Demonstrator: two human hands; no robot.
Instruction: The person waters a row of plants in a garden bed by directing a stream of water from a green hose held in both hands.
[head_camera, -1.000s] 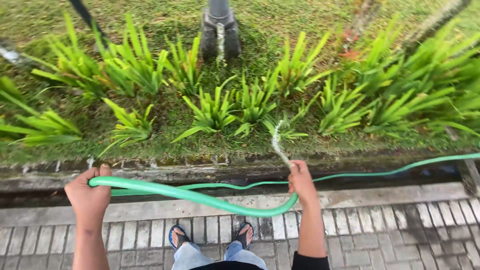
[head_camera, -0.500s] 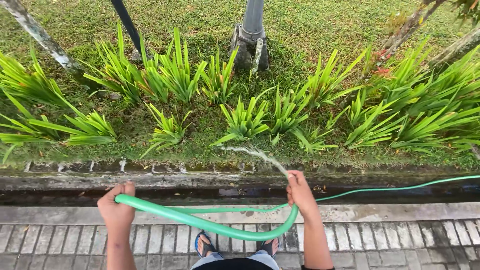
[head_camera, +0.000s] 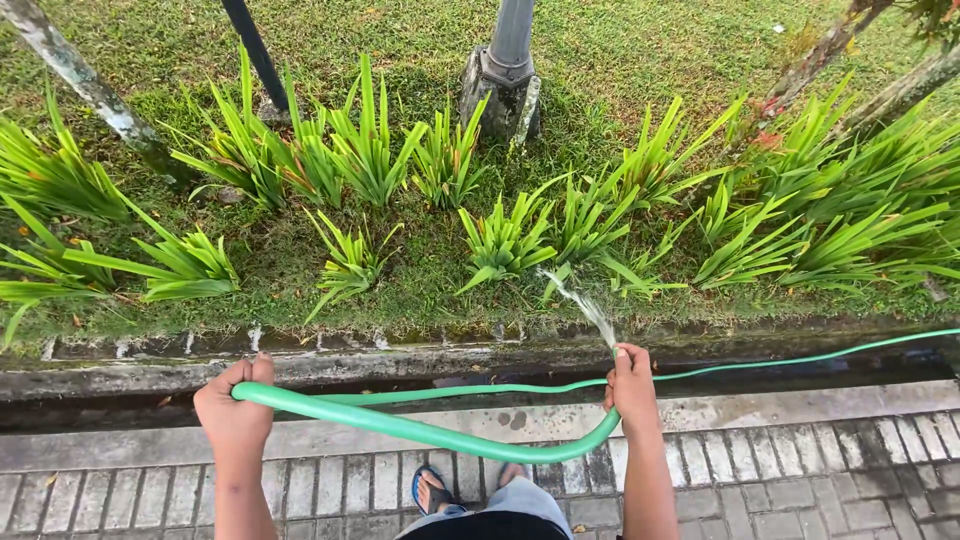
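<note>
While both fists grip the hose (head_camera: 420, 432), right hand (head_camera: 634, 388) holds its nozzle end, spraying toward 11 o'clock; left hand (head_camera: 234, 412) lies at 9 o'clock.

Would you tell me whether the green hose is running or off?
Running: a water jet sprays from the green hose at the right hand toward the plants.

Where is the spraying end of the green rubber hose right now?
In the head view, right of centre: the right hand grips the green rubber hose end, above the gutter beside the brick paving.
</note>
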